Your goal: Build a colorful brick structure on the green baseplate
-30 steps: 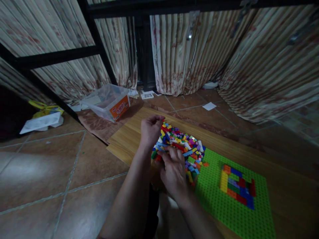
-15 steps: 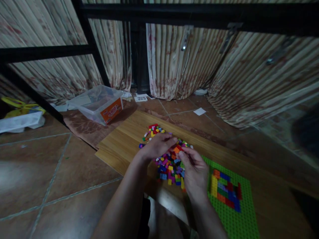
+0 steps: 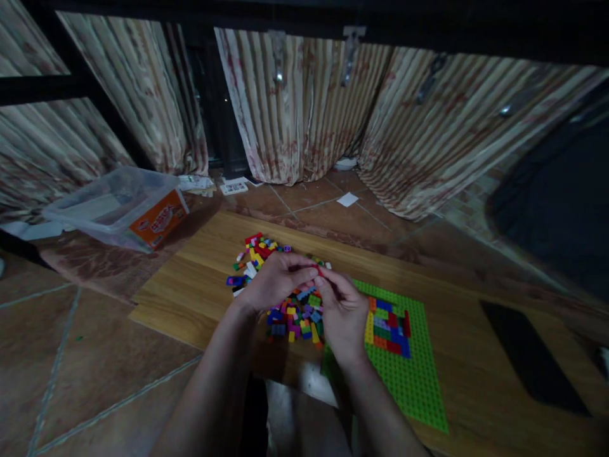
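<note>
My left hand [image 3: 276, 282] and my right hand [image 3: 343, 311] meet above a pile of loose toy bricks [image 3: 290, 314]. Between their fingertips is a small red brick [image 3: 318, 271], mostly covered by the fingers. Both hands are closed on it in a pinch. Just right of my right hand lies a green baseplate [image 3: 413, 393]. A flat block of joined bricks [image 3: 387, 327] in red, blue, yellow, orange and green sits on the baseplate's far part.
The wooden table [image 3: 190, 273] carries the bricks and baseplate, with a dark flat panel [image 3: 533, 355] at its right end. Beyond its left end, a clear plastic bin [image 3: 114, 209] with an orange label stands on a mat. Striped curtains [image 3: 295, 108] hang behind.
My view has swung to the right. My left hand has come to my right hand, and its fingers now also pinch the red brick. An orange piece seen beside it earlier is now hidden.
</note>
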The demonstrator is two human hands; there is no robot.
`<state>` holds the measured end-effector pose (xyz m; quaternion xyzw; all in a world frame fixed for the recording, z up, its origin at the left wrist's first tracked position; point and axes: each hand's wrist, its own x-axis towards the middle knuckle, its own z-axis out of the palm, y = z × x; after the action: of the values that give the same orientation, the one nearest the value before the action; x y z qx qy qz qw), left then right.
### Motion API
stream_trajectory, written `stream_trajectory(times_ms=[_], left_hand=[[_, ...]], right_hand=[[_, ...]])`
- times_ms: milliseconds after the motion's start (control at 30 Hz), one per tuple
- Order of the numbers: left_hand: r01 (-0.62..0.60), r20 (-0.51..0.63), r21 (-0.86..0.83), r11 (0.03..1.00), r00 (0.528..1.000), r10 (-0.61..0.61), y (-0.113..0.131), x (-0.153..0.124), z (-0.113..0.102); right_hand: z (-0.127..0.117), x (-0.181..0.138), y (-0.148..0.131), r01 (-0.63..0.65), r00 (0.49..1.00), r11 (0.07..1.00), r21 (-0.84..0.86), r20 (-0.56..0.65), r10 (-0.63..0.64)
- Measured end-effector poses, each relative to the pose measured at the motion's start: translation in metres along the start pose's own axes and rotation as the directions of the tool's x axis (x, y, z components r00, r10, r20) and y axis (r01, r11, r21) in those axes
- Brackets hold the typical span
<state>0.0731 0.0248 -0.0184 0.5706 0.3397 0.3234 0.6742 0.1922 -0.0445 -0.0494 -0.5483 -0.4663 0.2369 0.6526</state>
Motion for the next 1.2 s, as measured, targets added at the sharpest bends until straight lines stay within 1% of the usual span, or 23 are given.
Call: stream_trajectory(times_ms=[200, 333, 500, 600, 733, 867, 1000, 1100, 1200], left_hand=[[-0.024, -0.008, 0.05, 0.998, 1.0, 0.024, 0.001, 0.003, 0.007], [-0.033, -0.027, 0.049, 0.998, 0.999, 0.034, 0.001, 0.004, 0.014], [-0.018, -0.051, 0.025, 1.0, 0.999, 0.019, 0.003, 0.006, 0.025], [-0.012, -0.052, 0.007, 1.0, 0.999, 0.012, 0.005, 0.007, 0.033], [-0.053, -0.08, -0.001, 0.999, 0.995, 0.052, 0.005, 0.006, 0.042], [-0.088, -0.089, 0.011, 0.996, 0.992, 0.089, 0.002, 0.006, 0.048], [-0.149, -0.104, 0.014, 0.989, 0.983, 0.15, -0.006, 0.006, 0.052], [-0.209, -0.141, 0.089, 0.974, 0.965, 0.22, -0.015, 0.007, 0.053], [-0.265, -0.168, 0.275, 0.924, 0.933, 0.318, -0.022, 0.007, 0.052]], right_hand=[[-0.003, -0.002, 0.0, -0.042, 0.997, 0.997, 0.069, -0.065, 0.046], [-0.006, -0.003, 0.003, -0.076, 0.993, 0.99, 0.116, -0.083, 0.086], [-0.013, -0.002, 0.006, -0.094, 0.985, 0.98, 0.177, -0.125, 0.117], [-0.016, -0.003, 0.005, -0.104, 0.979, 0.978, 0.179, -0.155, 0.132], [-0.02, -0.004, 0.003, -0.131, 0.97, 0.971, 0.202, -0.175, 0.167], [-0.023, -0.004, 0.003, -0.155, 0.96, 0.945, 0.287, -0.182, 0.213], [-0.023, -0.001, 0.0, -0.201, 0.942, 0.91, 0.363, -0.182, 0.281], [-0.024, 0.004, -0.001, -0.235, 0.931, 0.876, 0.42, -0.162, 0.328], [-0.028, 0.009, -0.002, -0.275, 0.924, 0.846, 0.457, -0.119, 0.364]])
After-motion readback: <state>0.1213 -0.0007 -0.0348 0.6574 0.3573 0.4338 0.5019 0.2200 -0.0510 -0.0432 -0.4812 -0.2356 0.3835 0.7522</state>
